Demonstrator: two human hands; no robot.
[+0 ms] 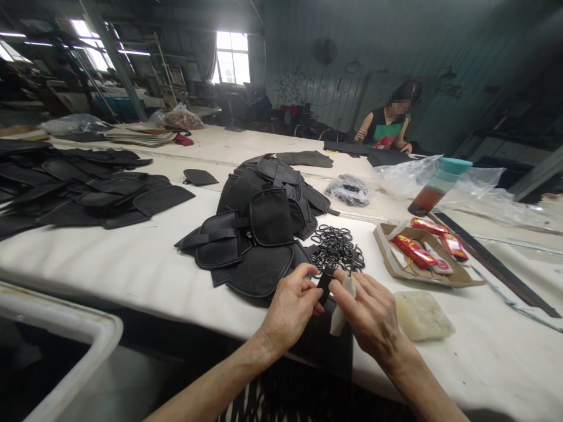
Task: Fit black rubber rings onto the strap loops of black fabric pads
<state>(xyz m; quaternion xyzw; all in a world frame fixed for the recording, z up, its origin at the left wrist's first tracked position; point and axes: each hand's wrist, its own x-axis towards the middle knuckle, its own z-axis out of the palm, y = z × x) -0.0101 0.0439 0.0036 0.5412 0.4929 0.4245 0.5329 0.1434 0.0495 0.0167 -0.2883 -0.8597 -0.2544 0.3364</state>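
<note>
My left hand [290,302] is closed in a pinch on a short black strap [325,284]. My right hand [372,310] grips a pale-handled awl [338,319], its thin metal shaft pointing up and away, while the fingertips also touch the strap's upper end. Hanging below the hands at the table edge is a black panel [323,340], which appears joined to the strap. Just beyond my fingers lies a heap of black rings [336,243]. Left of it rises a pile of black stitched pieces [264,264] with straps across them.
A larger stack of black pieces [88,193] covers the left. Right of my hands are a yellowish block [424,316], a cardboard tray [387,261] with red packets, and a tumbler [440,187]. A white-rimmed bin [109,328] stands front left. Another person [387,129] works across the table.
</note>
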